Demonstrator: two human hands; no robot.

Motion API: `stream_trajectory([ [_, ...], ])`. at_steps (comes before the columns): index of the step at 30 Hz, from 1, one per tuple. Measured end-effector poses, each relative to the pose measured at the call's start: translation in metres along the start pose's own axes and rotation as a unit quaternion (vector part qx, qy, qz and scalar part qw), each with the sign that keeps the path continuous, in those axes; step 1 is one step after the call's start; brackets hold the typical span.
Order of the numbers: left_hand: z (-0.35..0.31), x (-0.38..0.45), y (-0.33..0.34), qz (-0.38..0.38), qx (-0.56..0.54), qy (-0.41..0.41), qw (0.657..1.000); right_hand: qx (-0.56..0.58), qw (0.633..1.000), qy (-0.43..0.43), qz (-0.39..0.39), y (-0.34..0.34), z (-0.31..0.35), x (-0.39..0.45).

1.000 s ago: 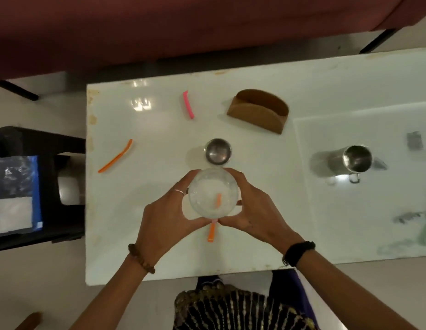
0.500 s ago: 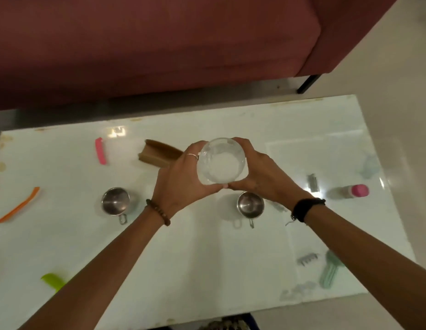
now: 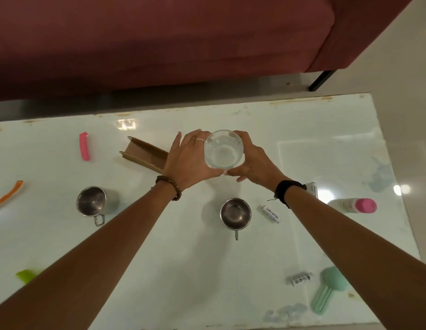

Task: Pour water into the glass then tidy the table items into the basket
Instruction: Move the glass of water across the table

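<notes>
Both hands are cupping the upright glass (image 3: 223, 149) over the far middle of the table (image 3: 159, 270): left hand (image 3: 187, 163) curling at nine o'clock, right hand (image 3: 253, 164) at three. The basket (image 3: 143, 154) is lying just beyond the left hand, at nine o'clock.

"Heybright" on small white tube (image 3: 270, 214)

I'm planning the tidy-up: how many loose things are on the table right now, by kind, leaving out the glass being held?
Steel mugs: 2
Coloured plastic sticks: 3, pink, orange, green
White labelled tubes: 3
Pink-capped bottle: 1
Mint-green brush: 1
Brown holder: 1
Total: 11
</notes>
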State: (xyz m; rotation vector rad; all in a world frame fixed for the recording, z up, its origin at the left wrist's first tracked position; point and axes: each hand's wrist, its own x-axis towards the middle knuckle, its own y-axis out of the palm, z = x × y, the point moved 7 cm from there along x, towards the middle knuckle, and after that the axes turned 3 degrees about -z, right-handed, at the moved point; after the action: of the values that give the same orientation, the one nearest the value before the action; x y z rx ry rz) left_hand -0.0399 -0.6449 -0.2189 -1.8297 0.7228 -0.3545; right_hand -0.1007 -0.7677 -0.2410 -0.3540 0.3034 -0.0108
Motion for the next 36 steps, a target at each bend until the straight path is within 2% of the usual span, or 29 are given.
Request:
stream_trajectory([
  [6, 0.000, 0.001, 0.001, 0.002, 0.000, -0.012, 1.000, 0.023, 1.000, 0.005, -0.008, 0.001, -0.006, 0.003],
  [10, -0.002, 0.003, 0.004, 0.006, -0.007, -0.021, 1.000, 0.016, 0.999, -0.005, -0.041, 0.001, -0.010, 0.001],
  [15, -0.006, -0.004, 0.010, 0.010, -0.113, -0.084, 0.990, 0.037, 0.993, 0.007, -0.109, 0.002, 0.000, -0.014],
  [17, -0.008, -0.016, 0.002, -0.024, -0.138, -0.093, 0.986, 0.005, 0.985, 0.022, -0.170, 0.001, 0.007, -0.029],
  [19, -0.008, -0.037, -0.014, -0.091, -0.181, -0.101, 0.974, -0.065, 0.971, 0.016, -0.227, 0.002, 0.021, -0.047],
  [21, 0.000, -0.068, -0.037, -0.171, -0.236, -0.101, 0.951, -0.086, 0.962, -0.021, -0.257, 0.013, 0.045, -0.060],
  [23, 0.015, -0.102, -0.059, -0.226, -0.253, -0.098, 0.935, -0.086, 0.965, -0.067, -0.237, 0.041, 0.077, -0.067],
  [26, 0.051, -0.153, -0.083, -0.251, -0.258, -0.116, 0.926, -0.041, 0.979, -0.099, -0.176, 0.101, 0.122, -0.070],
  [31, 0.153, -0.253, -0.122, -0.278, -0.283, -0.224, 0.890, -0.008, 0.990, -0.131, -0.056, 0.236, 0.186, -0.063],
  [36, 0.264, -0.351, -0.173, -0.309, -0.211, -0.268, 0.888, -0.006, 0.988, -0.142, 0.056, 0.387, 0.245, -0.049],
])
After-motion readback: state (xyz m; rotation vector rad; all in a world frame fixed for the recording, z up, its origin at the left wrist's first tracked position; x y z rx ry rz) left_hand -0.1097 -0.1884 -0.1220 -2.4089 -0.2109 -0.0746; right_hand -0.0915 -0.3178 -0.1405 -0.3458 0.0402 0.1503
